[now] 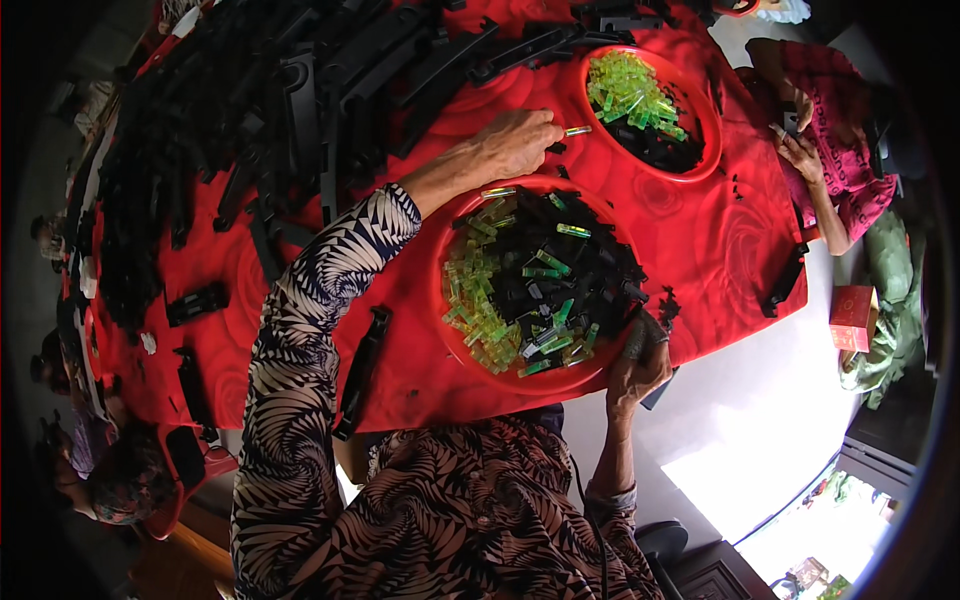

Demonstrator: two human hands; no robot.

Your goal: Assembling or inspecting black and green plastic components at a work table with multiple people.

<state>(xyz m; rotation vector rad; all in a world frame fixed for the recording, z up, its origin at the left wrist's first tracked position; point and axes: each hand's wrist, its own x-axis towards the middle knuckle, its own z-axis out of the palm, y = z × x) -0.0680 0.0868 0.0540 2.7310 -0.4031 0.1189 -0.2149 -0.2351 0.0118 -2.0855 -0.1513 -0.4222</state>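
Head view: the left hand [512, 146] is pinching a small shiny stick [577, 131] between its fingers, just beside the smooth, round far bowl [712, 140]. Ahead of those fingers, translucent green pieces [628, 88] are resting on matte black pieces [650, 148]. Fingers of the right hand [640, 368] are curling at the near bowl's [535, 385] rim; I cannot tell whether they're holding anything. Rightward, red cloth [725, 275] is offering mostly open room toward the bench [752, 317] edge; leftward, long black bars [302, 100] are crowding.
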